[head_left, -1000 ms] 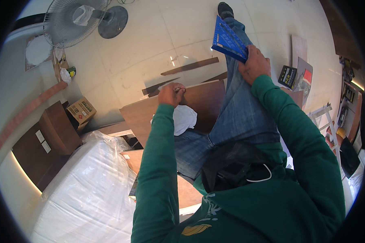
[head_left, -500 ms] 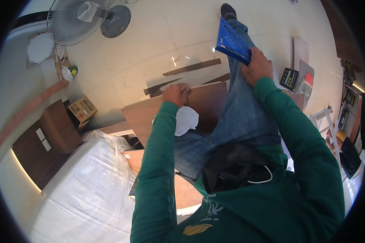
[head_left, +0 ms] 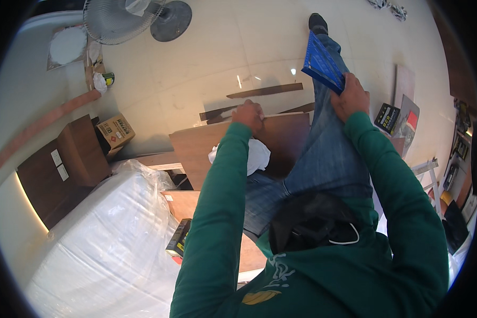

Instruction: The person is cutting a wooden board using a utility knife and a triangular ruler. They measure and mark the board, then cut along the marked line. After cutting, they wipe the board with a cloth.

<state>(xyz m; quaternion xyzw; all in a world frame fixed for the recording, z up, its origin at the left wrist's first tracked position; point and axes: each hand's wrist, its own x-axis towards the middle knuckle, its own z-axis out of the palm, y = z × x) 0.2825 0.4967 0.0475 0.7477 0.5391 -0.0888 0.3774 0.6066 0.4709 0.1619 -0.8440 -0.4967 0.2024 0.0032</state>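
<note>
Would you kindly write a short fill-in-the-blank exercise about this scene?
The person's right hand holds a flat blue tool shaped like a ____.
The left hand is at the edge of a flat wooden panel coloured ____.
The grey round-based fan stands toward the picture's upper ____ corner.

Missing words: triangle; brown; left.

A green printed sweatshirt [head_left: 328,270] is worn with blue jeans [head_left: 331,164]
</note>
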